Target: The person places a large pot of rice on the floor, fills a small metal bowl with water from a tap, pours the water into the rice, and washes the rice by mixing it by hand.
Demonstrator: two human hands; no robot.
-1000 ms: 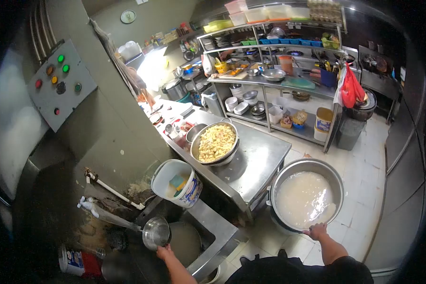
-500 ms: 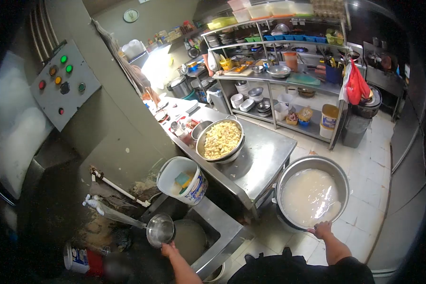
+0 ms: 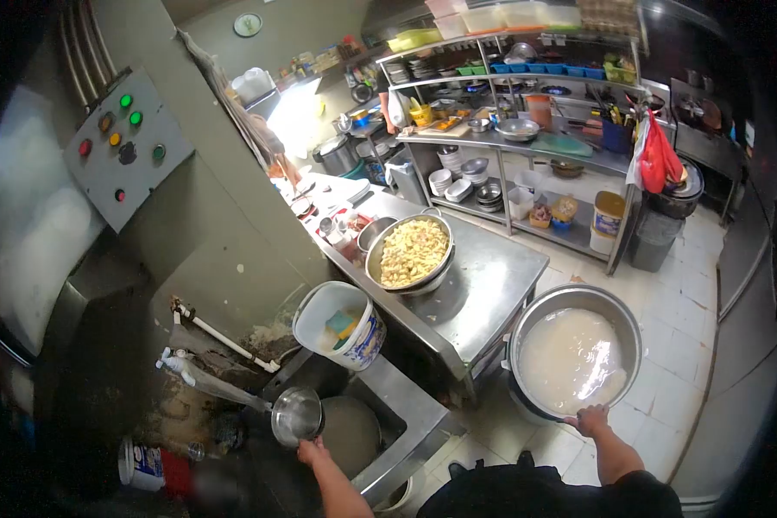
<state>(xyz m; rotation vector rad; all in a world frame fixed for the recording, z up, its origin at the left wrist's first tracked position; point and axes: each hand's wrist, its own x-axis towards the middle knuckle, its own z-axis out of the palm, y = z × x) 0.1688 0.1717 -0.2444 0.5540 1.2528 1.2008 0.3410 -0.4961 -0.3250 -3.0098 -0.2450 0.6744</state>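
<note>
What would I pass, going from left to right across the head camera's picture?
Button panel → small metal bowl in the left hand → yellow food pieces → large pot with the right hand at its rim → red bag.

Wall: grey-green painted plaster (image 3: 233, 250), chipped and stained low down, where a white plastic pipe (image 3: 224, 336) runs obliquely. Upper left: a grey rectangular control panel (image 3: 151, 168) with green, red and amber buttons, beneath vertical metal pipes (image 3: 86, 52). Centre: a rectangular stainless-steel surface (image 3: 496, 255), its far end brightly lit by a white glare (image 3: 306, 116). Rear: a long steel counter (image 3: 527, 153) with a shelf below and racks above. Right: pale square floor tiles (image 3: 678, 268), bordered by dark grey panels (image 3: 747, 259).
</note>
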